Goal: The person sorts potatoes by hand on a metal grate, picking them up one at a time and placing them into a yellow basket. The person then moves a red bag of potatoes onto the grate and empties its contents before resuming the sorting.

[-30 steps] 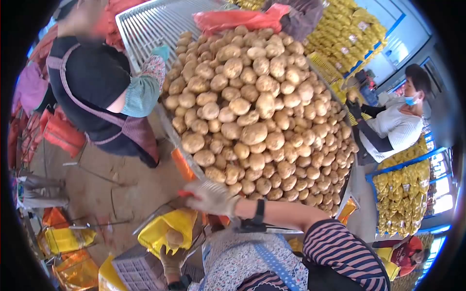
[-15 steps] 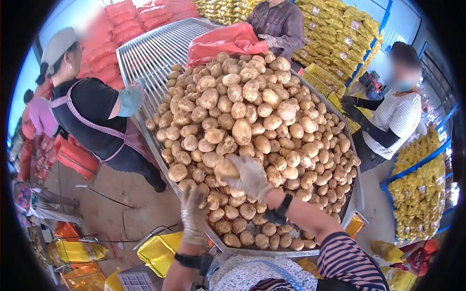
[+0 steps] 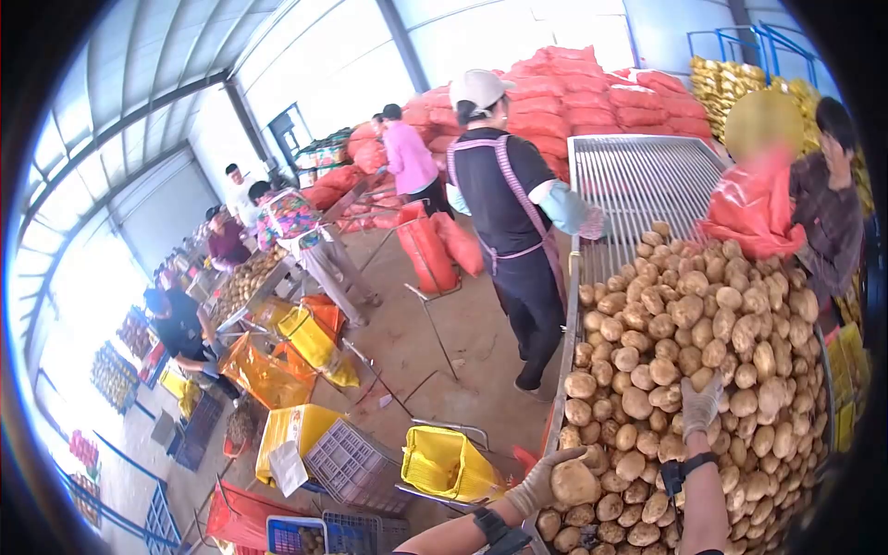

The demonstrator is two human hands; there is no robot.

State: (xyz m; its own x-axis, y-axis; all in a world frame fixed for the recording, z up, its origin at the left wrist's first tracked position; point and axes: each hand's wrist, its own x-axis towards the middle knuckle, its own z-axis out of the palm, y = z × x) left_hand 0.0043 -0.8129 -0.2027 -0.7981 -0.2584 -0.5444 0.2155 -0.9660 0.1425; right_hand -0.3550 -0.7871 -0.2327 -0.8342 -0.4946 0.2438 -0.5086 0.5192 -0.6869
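A big heap of potatoes [image 3: 638,402] lies on the metal sorting table [image 3: 562,370] in front of me. My left hand [image 3: 541,483], in a pale work glove, is at the table's near left edge. It grips a large potato [image 3: 575,483], its fingers along the side and top. My right hand [image 3: 700,412], gloved too, reaches into the heap. Its fingers lie on either side of a smaller potato [image 3: 701,377] and close around it. Both wrists wear dark bands.
Left of the table are a yellow bag [image 3: 446,467] on a metal frame and a grey crate [image 3: 356,462]. A co-worker in an apron [image 3: 504,203] stands by the slatted rack [image 3: 638,176]. Another person [image 3: 823,203] is beside a red sack [image 3: 757,217] at the far right.
My view has swung left and up. The large potato is now in my left hand, which had been empty. My right hand has moved from a potato it held to another in the heap.
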